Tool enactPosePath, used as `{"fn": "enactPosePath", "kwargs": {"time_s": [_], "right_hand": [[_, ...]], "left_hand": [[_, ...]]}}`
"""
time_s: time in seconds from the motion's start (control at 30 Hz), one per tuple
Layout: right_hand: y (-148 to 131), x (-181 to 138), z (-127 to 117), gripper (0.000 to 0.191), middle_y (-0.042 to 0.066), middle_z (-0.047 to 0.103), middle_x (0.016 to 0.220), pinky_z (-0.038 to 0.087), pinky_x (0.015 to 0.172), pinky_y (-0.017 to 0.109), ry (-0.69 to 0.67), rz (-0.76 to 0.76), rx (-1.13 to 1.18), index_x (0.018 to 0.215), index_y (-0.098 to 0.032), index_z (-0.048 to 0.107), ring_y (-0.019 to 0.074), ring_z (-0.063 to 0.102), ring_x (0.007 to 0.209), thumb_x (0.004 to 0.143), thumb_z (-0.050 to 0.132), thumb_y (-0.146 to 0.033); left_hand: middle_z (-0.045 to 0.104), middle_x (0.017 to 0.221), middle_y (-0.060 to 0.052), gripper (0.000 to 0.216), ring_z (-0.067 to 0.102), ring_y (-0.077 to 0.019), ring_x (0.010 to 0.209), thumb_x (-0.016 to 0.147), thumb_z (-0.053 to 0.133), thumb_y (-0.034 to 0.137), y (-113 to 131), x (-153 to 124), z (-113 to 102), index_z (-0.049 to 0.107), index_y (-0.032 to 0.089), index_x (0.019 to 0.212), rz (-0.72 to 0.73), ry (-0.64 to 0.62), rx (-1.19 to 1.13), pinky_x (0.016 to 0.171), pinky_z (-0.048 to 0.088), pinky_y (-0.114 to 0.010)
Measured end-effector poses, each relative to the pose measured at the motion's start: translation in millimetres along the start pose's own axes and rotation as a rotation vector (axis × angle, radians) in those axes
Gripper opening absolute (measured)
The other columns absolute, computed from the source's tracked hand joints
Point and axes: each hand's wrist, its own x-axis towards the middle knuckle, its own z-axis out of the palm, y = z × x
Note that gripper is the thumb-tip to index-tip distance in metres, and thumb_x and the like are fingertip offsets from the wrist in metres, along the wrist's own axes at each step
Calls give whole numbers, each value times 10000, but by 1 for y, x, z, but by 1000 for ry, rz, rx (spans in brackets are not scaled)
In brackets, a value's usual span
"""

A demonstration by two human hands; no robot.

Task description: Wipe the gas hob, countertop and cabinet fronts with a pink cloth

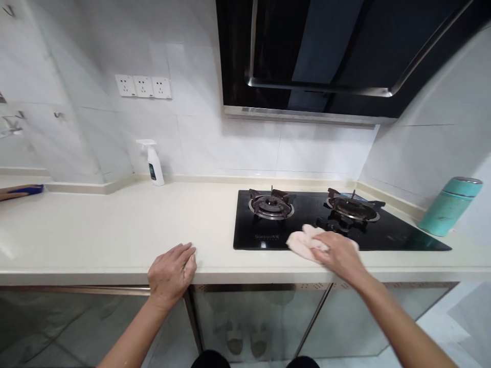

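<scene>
My right hand presses a pale pink cloth at the front edge of the black glass gas stove, with its fingers bent over the cloth. Part of the cloth hangs past the glass onto the counter, and some of it is hidden under the palm. My left hand rests on the front edge of the cream countertop, left of the stove. Its fingers lie on the surface and nothing is in them.
A white spray bottle stands against the back wall, below several sockets. To the right of the stove is a turquoise bottle. The dark range hood overhangs the two burners. A blue-ended object lies far left.
</scene>
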Motion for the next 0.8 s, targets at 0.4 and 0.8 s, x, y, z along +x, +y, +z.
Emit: {"fn": "enactPosePath", "kwargs": {"time_s": [0.4,0.8], "right_hand": [[-124,7,39,162,36,727,1021,394,868,380,22,-52,11,978,-275,752,233,607,975,864,685,-368],[-168,8,54,240,6,683,1109,364,937,354,53,-291,238,1089,-260,668,221,577,1040,896,736,-385]], "left_hand": [[822,1113,-6,287,763,-227,1037,1006,515,296,4,1,-1,798,246,998,-62,-34,-13,816,513,-340],[819,1136,-38,395,763,-227,1054,1042,422,308,-12,-3,2,802,201,1053,10,-58,-10,823,527,-345]]}}
